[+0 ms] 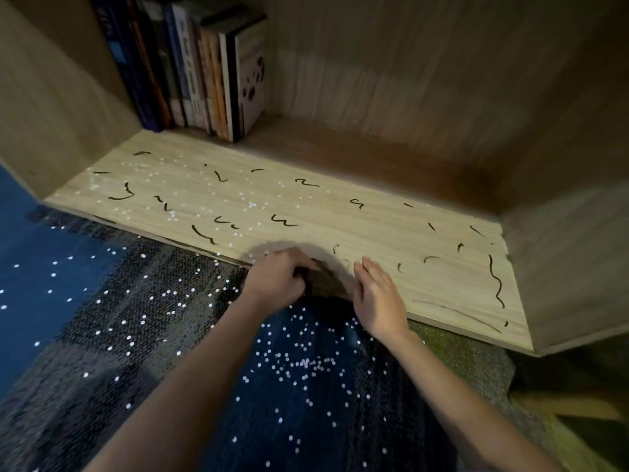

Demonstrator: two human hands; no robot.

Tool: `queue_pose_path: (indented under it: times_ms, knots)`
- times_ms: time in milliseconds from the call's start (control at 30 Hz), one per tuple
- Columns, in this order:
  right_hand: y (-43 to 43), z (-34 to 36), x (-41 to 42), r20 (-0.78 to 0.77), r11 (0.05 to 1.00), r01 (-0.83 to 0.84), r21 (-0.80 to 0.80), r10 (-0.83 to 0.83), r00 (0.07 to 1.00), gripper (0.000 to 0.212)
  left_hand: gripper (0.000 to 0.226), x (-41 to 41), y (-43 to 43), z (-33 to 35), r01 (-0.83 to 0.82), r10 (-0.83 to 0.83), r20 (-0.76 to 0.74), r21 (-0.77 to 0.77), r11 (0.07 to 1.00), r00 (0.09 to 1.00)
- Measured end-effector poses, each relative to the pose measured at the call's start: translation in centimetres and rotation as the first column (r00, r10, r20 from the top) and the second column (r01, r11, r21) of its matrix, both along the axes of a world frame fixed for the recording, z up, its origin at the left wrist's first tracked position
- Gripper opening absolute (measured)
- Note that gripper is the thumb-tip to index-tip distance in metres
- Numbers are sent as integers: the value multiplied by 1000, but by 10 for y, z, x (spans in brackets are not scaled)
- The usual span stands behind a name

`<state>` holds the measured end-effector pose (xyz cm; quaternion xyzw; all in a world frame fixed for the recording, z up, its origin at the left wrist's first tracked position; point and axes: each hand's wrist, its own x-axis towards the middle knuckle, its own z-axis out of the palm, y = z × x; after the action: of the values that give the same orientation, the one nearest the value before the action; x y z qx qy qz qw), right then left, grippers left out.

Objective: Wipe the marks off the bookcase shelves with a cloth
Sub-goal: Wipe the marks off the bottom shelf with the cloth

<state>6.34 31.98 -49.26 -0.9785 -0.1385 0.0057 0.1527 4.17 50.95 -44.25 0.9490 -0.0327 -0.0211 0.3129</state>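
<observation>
Setting: low compartment of a pale wood-grain bookcase, seen from above, with blue and grey patterned carpet (102,301) in front, dotted with white specks.
Shelf: light wooden bookcase shelf (340,212), long axis left to right, covered with short black scribbled marks (284,221); white specks on its left half too.
Books: row of upright dark-spined books (204,69) at the back left corner, well apart from the hands.
Cloth: small dark brown bunched cloth (325,282) at the shelf's front edge, about midway along, between the two hands.
Left hand (277,277): knuckles up, fingers curled over the cloth and gripping it.
Right hand (377,298): fingers straight and close together, holding nothing, just beside the cloth on its right, over the front edge.
Relation for the coming move: marks on both sides and toward the back; faint small ones just beyond the right fingertips; denser group to the left, nearer the left hand; long wavy line (497,281) at the far right end. Likely sweeps along the long axis.
Hard to make out: most of the cloth, under the left hand and in shadow; dim back of the shelf; book titles; right palm's contact with the wood.
</observation>
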Motion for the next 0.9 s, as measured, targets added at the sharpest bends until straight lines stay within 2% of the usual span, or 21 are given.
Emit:
queue_pose_path:
  times_ms: [67,100,167,233,333,400,500,567,633,700,767,833,900]
  knots:
    - [3,2,0,-16,1000,17,0,-17,1000,46,49,5,-4,0,47,-58,73,147,988,996]
    - [5,3,-1,-25,1000,30,-1,-30,999,47,50,6,-5,-2,92,-99,22,202,975,995]
    - [7,5,-4,-40,999,47,-16,-48,998,48,48,1,-1,-5,205,-180,-144,183,961,973]
    - [8,11,-7,-58,999,44,-28,-45,997,47,45,-4,9,-4,278,-257,-178,106,955,950]
    - [13,21,-19,-63,997,73,-24,-75,995,46,43,-5,26,2,228,-228,12,-10,974,974]
    - [24,25,-29,-7,991,131,-13,-132,991,48,45,2,39,5,203,-197,150,-22,979,969]
    - [47,28,-40,16,989,143,-43,-143,990,56,48,11,60,8,39,-6,240,-134,990,971]
    - [65,30,-45,-22,991,94,-100,-96,995,61,48,19,77,11,-76,107,200,-157,985,974]
    - [82,30,-50,-104,979,57,-197,-79,991,68,49,26,89,7,-93,95,82,-36,995,992]
    - [89,34,-51,-159,952,39,-304,-91,983,74,50,26,86,5,29,-22,-59,121,992,998]
    - [89,39,-52,-191,950,55,-308,-119,974,74,45,13,77,1,175,-144,-189,159,972,971]
    - [85,39,-50,-167,956,62,-288,-114,979,73,36,1,70,-2,204,-181,-193,104,974,964]
    - [82,35,-48,-154,959,44,-280,-90,984,72,31,-4,72,-2,170,-165,-72,60,984,984]
